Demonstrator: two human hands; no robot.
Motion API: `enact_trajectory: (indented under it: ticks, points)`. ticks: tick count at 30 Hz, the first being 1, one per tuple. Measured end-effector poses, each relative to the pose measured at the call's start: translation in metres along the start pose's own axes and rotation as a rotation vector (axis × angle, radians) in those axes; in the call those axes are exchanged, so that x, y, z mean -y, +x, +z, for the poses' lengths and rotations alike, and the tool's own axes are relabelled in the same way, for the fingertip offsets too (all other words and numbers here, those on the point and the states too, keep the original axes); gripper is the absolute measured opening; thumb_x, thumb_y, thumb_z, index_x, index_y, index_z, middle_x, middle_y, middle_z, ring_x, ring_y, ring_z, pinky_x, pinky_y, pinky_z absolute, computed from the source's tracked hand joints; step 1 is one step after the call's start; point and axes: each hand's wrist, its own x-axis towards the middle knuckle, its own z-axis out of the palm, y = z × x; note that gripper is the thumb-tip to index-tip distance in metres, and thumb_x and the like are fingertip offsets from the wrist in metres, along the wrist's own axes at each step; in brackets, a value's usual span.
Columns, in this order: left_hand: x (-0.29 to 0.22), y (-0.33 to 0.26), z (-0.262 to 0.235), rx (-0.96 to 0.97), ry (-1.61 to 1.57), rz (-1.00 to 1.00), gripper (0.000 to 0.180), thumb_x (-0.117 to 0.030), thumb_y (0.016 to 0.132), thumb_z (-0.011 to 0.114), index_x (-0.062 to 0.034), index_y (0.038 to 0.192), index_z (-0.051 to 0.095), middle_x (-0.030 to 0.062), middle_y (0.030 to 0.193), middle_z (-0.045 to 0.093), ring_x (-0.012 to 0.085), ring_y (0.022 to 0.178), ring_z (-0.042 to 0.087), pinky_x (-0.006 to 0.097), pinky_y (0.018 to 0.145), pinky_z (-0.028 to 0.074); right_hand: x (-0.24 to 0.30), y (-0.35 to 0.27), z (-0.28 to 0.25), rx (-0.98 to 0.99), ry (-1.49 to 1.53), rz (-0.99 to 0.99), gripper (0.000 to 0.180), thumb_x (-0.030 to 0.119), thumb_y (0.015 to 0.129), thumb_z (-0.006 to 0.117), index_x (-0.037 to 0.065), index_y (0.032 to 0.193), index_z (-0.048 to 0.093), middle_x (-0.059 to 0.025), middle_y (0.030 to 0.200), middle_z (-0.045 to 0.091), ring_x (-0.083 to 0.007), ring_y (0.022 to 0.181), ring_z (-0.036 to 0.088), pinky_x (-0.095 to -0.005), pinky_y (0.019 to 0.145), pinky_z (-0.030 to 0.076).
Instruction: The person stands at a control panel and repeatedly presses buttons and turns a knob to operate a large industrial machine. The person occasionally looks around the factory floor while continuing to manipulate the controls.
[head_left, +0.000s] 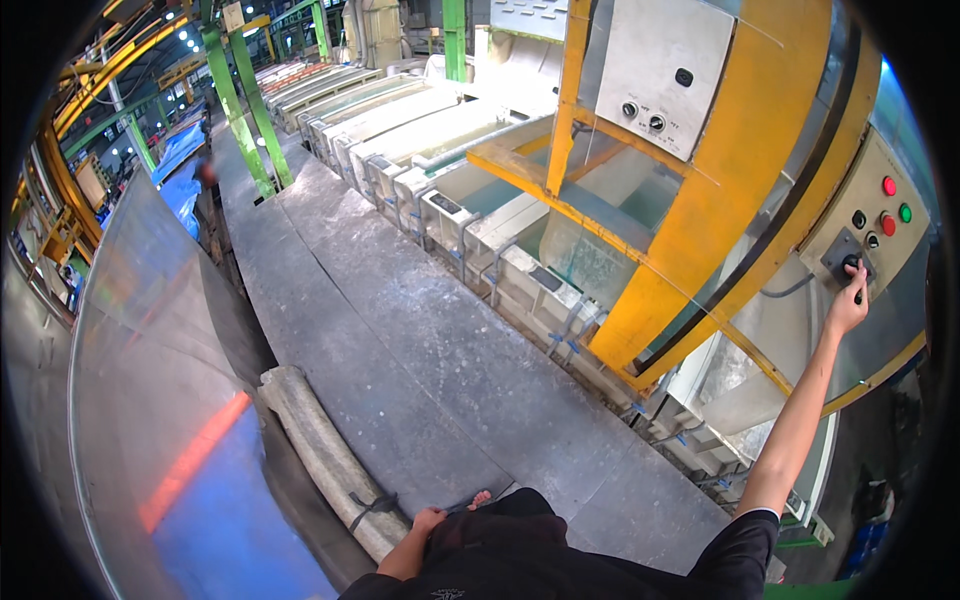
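Observation:
Stretched far out to the right, my right hand has its fingers closed on a black control knob. The knob sits on a dark square plate of a beige control panel, which also bears red and green buttons and smaller black switches. My left hand is low by my waist, close to a pale, worn roll with a dark tie round it. Its fingers are too small and partly hidden to make out.
A yellow steel frame carrying a white switch box stands over a row of liquid-filled tanks. A grey walkway runs beside them. Green posts rise farther along; a translucent sheet panel borders the left side.

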Motion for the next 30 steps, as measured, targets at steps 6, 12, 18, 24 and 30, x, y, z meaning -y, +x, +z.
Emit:
enact_trajectory:
  ticks: [6,12,18,24,30]
  points:
    - [-0.002,0.002,0.003,-0.001,0.011,-0.014,0.045,-0.044,0.071,0.055,-0.0128,0.103,0.062,0.0147,0.103,0.06,0.0286,0.101,0.055,0.036,0.088,0.042,-0.009,0.005,0.0,0.022,0.025,0.003,0.039,0.031,0.09,0.045,-0.001,0.077,0.064,-0.0053,0.104,0.062,-0.0122,0.097,0.054,-0.0236,0.087,0.036]
    - [-0.002,0.0,0.003,0.01,0.013,-0.019,0.045,-0.044,0.072,0.055,-0.0126,0.103,0.061,0.0145,0.104,0.059,0.0281,0.102,0.054,0.036,0.088,0.041,-0.004,0.003,0.001,0.026,0.02,0.021,0.039,0.031,0.09,0.045,-0.001,0.078,0.064,-0.0051,0.104,0.062,-0.0124,0.098,0.054,-0.0237,0.087,0.036]
    - [-0.007,-0.004,-0.002,0.013,0.013,-0.021,0.044,-0.044,0.072,0.055,-0.013,0.102,0.062,0.0144,0.104,0.059,0.0276,0.102,0.054,0.035,0.088,0.042,-0.014,0.006,-0.004,0.001,-0.008,-0.017,0.037,0.031,0.09,0.044,0.002,0.084,0.066,-0.0012,0.094,0.065,-0.0075,0.09,0.054,-0.0216,0.082,0.038]
    - [-0.001,-0.003,0.005,-0.014,-0.002,0.009,0.041,-0.042,0.071,0.057,-0.0126,0.1,0.063,0.0145,0.099,0.061,0.0272,0.098,0.057,0.034,0.085,0.044,-0.006,-0.001,0.005,0.042,0.084,-0.059,0.028,0.021,0.089,0.048,0.003,0.081,0.067,-0.0084,0.102,0.062,-0.0161,0.106,0.051,-0.0267,0.09,0.036]
    - [-0.002,0.005,-0.001,-0.03,-0.046,0.072,0.037,-0.038,0.071,0.06,-0.0103,0.095,0.065,0.0158,0.093,0.063,0.028,0.094,0.059,0.035,0.081,0.045,0.006,0.002,-0.003,-0.03,0.078,-0.055,0.027,0.023,0.087,0.053,0.0,0.082,0.067,-0.0034,0.075,0.065,-0.0085,0.08,0.057,-0.0241,0.079,0.041]
